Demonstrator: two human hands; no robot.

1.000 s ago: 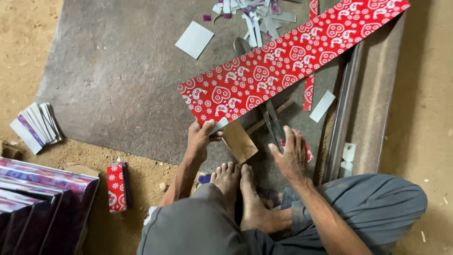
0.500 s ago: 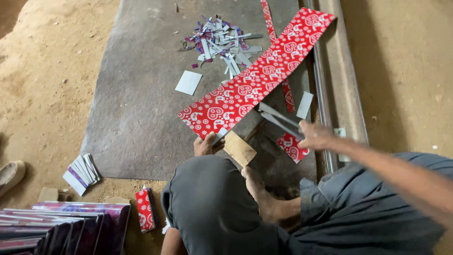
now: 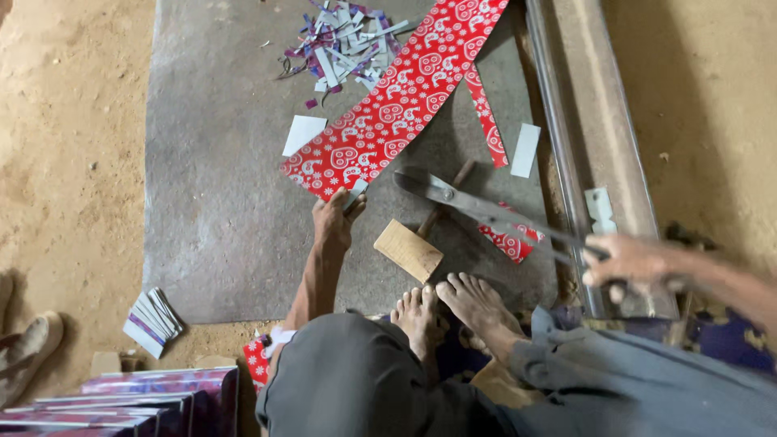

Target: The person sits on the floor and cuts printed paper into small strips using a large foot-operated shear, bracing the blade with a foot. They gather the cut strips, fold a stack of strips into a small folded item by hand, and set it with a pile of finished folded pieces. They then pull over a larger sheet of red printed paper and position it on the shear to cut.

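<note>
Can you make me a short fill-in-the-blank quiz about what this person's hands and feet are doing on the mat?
1. The left hand pinches the near end of the ____ patterned sheet.
2. The right hand grips the handle of long metal ____.
3. A wooden mallet lies just beyond the bare ____.

Missing words: red; shears; feet

Blurring at right of frame: right hand (image 3: 627, 263), fingers indistinct around the shears (image 3: 486, 212) handles. Running off the top edge: red patterned strip (image 3: 388, 105). Hiding under the left hand (image 3: 333, 220): strip's lower corner. Getting cut off at lower left: stacked purple sheets (image 3: 121, 400).
</note>
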